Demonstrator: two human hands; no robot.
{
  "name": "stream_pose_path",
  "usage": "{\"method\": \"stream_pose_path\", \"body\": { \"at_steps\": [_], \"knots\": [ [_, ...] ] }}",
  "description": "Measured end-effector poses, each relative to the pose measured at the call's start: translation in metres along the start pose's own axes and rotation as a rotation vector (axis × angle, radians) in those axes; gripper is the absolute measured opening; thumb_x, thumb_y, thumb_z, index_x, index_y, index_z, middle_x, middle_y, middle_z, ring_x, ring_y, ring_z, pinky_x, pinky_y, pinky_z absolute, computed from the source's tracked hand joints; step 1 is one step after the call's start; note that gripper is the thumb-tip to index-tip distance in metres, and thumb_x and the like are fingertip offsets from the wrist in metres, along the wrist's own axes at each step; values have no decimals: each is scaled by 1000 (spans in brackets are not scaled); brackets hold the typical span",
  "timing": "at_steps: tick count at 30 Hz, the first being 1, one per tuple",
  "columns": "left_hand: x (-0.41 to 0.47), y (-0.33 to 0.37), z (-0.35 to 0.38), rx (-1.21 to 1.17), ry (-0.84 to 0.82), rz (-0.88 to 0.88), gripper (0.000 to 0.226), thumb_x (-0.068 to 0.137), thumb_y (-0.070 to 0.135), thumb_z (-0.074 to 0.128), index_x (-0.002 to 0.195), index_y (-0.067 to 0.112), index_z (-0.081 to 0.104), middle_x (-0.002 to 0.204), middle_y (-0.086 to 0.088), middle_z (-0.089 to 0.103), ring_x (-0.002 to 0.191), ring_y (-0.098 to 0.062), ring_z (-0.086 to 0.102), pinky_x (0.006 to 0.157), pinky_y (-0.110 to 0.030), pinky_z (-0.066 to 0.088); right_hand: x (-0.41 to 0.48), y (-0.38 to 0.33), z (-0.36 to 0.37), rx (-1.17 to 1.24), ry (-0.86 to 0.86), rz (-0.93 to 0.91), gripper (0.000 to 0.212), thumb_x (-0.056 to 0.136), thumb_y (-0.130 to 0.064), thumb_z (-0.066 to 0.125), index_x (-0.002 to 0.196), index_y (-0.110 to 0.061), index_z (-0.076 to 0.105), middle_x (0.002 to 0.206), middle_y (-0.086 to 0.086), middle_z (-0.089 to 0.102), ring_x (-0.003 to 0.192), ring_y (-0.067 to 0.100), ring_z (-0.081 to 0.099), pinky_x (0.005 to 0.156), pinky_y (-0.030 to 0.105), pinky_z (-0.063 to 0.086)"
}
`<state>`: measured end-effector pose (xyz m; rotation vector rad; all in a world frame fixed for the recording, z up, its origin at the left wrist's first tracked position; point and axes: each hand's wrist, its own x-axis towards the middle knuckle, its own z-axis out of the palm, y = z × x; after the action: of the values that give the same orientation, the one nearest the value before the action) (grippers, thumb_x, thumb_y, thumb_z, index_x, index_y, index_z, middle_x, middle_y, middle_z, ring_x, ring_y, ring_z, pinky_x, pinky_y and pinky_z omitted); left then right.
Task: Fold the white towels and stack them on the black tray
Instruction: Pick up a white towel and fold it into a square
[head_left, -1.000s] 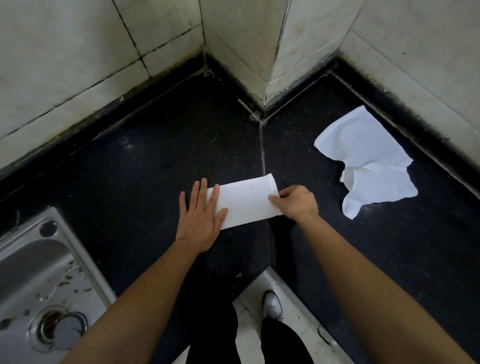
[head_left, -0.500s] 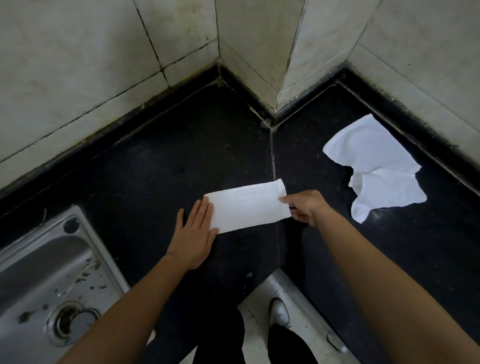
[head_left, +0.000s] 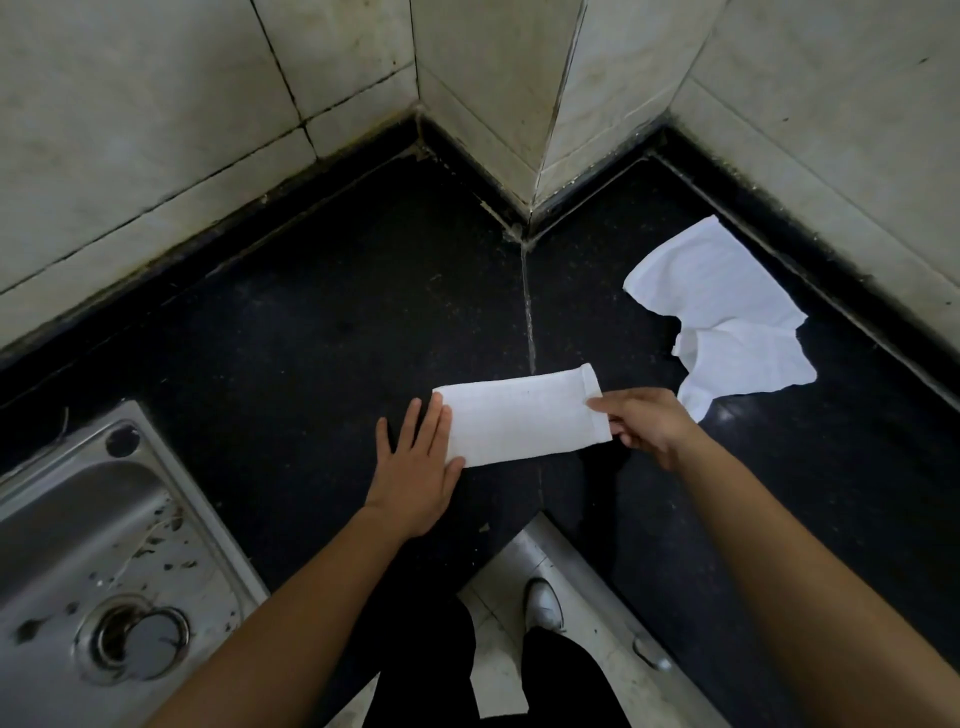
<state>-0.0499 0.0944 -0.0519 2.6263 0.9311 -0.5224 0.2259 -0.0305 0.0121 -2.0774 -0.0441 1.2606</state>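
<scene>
Here, beside the steel sink (head_left: 67, 519), the left hand (head_left: 415, 470) lies flat, fingers straight, against the left end of the towel (head_left: 519, 415) on the black counter (head_left: 291, 338), likely anchoring it. The right hand (head_left: 647, 428) pinches its rolled right edge, probably for another fold; a thin spare towel (head_left: 727, 317) lies crumpled beyond.

No writing can be read anywhere in view.
The folded white towel (head_left: 519, 415), the crumpled white towel (head_left: 722, 312), the steel sink (head_left: 78, 545), the wall tiles (head_left: 156, 130) and the black countertop (head_left: 311, 338) show no legible letters, numbers, labels or brand marks.
</scene>
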Motion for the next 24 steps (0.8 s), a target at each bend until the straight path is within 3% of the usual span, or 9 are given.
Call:
{"method": "stream_pose_path", "body": {
  "at_steps": [2,4,6,8,11,15,19,24],
  "knots": [
    [-2,-4,-6,-119,56,-4,71,100,53,10,158,13,2,166,-3,-10,153,-22,-4,122,-55,7,-10,-9,15,29,8,-86,11,83,-22,79,92,-14,77,69,-2,69,60,9,57,57,23,44],
    [-8,-12,-12,-316,215,-105,63,104,47,30,157,14,19,165,-6,12,149,-24,18,120,-50,21,-17,-15,38,9,55,-199,7,80,-23,82,84,-20,77,72,-7,72,66,9,64,63,23,49],
    [-13,-22,-13,-473,395,-280,52,103,35,44,148,9,39,152,-13,39,134,-30,41,110,-49,36,-21,-15,67,-144,148,-328,8,78,-29,82,80,-26,75,77,-12,73,77,7,69,77,22,53],
    [-16,-37,-11,-655,427,-458,42,101,25,52,137,6,48,134,-15,51,117,-30,53,100,-44,43,-28,-16,99,-350,192,-430,8,81,-35,76,87,-29,74,78,-14,70,80,6,65,84,21,51],
    [-15,-52,-14,-882,292,-582,34,99,22,55,130,8,51,121,-12,51,97,-21,58,91,-36,48,-33,-12,145,-570,145,-545,17,91,-33,65,99,-21,73,86,-6,73,81,11,65,80,23,53],
    [-11,-60,-15,-955,229,-579,35,98,27,58,129,12,52,118,-7,49,92,-14,57,91,-32,49,-30,-2,182,-757,104,-608,22,96,-27,57,96,-11,72,82,4,70,71,18,62,69,28,54],
    [-7,-68,-13,-1035,200,-610,34,98,30,58,128,16,53,116,-7,53,95,-14,58,92,-33,49,-25,5,192,-765,132,-628,24,96,-30,59,103,-10,72,90,6,70,80,22,67,75,33,57],
    [-6,-69,-13,-1062,210,-625,28,98,33,58,123,22,53,114,-6,56,96,-15,59,94,-37,50,-21,9,188,-674,86,-627,31,95,-39,64,107,-12,73,93,2,74,85,17,68,79,24,53]
  ]
}}
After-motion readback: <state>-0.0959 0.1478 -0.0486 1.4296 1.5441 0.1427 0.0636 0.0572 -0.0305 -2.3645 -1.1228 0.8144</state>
